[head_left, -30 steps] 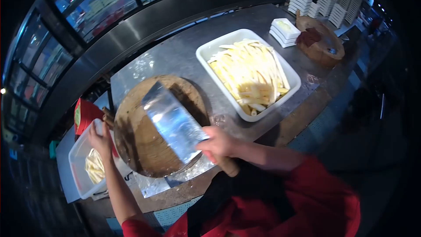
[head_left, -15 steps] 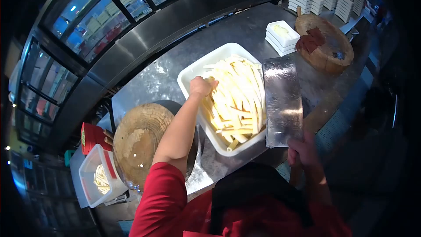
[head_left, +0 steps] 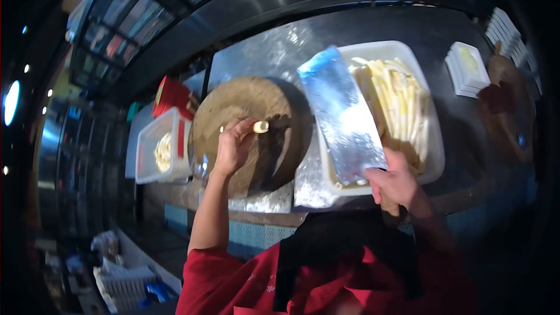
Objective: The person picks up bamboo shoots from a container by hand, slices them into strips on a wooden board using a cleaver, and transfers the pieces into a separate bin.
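Observation:
My left hand (head_left: 234, 139) is over the round wooden chopping block (head_left: 219, 102), its fingers closed around a pale yellowish stalk (head_left: 261, 127). The stalk's cut-looking end sticks out to the right of the fingers; its middle is hidden under them. My right hand (head_left: 394, 178) grips the handle of a broad, shiny cleaver (head_left: 344, 116). That blade points up and to the left, partly covering the white tub (head_left: 434, 134). Inside the tub lie many similar long pale stalks (head_left: 396, 90).
Left of the block stands a clear plastic container (head_left: 182, 166) with pale cut pieces, beside a red box (head_left: 170, 96). Stacked white dishes (head_left: 466, 73) and a second wooden block (head_left: 506, 111) are at the right. A metal ledge runs along the back of the steel table.
My left hand has left the tub and is over the chopping block with a stalk. The cleaver has swung left across the tub. The view has turned left.

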`<action>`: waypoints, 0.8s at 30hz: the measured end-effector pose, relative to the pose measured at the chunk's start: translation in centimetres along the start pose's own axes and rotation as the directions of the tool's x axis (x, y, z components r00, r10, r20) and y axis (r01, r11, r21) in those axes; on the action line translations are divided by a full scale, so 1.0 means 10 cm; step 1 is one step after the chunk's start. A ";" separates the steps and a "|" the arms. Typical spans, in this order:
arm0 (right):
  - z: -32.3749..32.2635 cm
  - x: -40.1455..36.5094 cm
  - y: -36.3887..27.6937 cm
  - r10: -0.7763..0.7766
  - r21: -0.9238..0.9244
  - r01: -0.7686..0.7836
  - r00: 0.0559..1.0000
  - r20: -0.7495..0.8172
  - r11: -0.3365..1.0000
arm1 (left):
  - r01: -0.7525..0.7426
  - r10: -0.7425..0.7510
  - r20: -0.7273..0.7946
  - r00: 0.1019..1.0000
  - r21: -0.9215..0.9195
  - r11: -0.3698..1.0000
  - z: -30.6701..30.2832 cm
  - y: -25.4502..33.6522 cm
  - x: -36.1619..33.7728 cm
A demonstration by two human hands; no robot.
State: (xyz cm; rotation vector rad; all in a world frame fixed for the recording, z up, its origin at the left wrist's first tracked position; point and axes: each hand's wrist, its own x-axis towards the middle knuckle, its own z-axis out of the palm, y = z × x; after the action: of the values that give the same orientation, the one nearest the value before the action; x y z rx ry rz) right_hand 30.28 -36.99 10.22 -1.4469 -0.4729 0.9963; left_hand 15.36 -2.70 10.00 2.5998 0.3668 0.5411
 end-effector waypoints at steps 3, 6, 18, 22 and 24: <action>0.42 0.32 -0.14 -0.016 -0.118 0.036 0.987 0.162 0.992 | -0.024 0.059 -0.148 0.987 0.230 0.973 -0.06 -0.34 -0.59; 0.86 0.65 -0.20 0.066 -0.327 0.025 0.963 0.263 0.945 | -0.047 0.145 -0.223 0.964 0.394 0.918 0.06 -0.64 -1.08; 1.53 0.83 -0.53 0.036 -0.818 0.540 0.830 0.557 0.200 | -0.024 0.076 -0.479 0.874 0.114 0.993 0.26 -0.75 -1.35; 1.52 0.81 -0.62 0.046 -0.809 0.567 0.814 0.579 0.154 | -0.044 0.091 -0.440 0.893 0.115 0.992 0.26 -0.76 -1.31; 1.56 0.84 -0.60 0.081 -0.822 0.554 0.821 0.565 0.130 | -0.036 0.075 -0.439 0.895 0.095 0.995 0.27 -0.77 -1.29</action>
State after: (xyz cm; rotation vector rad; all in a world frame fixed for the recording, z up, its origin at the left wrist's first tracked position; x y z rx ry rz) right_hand 24.08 -20.20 15.43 -2.1101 -2.0587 0.6960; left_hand 3.77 -1.50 0.09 2.5536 0.4688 1.1700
